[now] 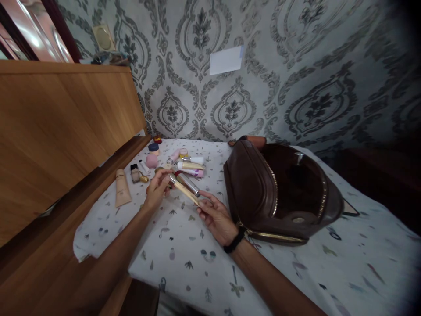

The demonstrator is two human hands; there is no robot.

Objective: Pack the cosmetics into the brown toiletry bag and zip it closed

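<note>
A makeup brush [186,192] with a pale wooden handle and silver ferrule slants between my two hands. My left hand [157,188] is closed on its silver end, and the fingers hide the bristles. My right hand [217,219], with a black band at the wrist, pinches the far end of the handle. Just behind the brush lies a silver tube with a dark red end [188,182]. To the right of my right hand stands a dark brown leather bag [250,186], unzipped, its inside dark.
Several cosmetics lie on the patterned white cloth [184,263]: a beige tube [122,188], a small bottle [135,174], a pink sponge [151,161], a blue-lidded jar [153,149] and white tubes [194,160]. A wooden cabinet [66,131] borders the left; a patterned wall [204,105] stands behind.
</note>
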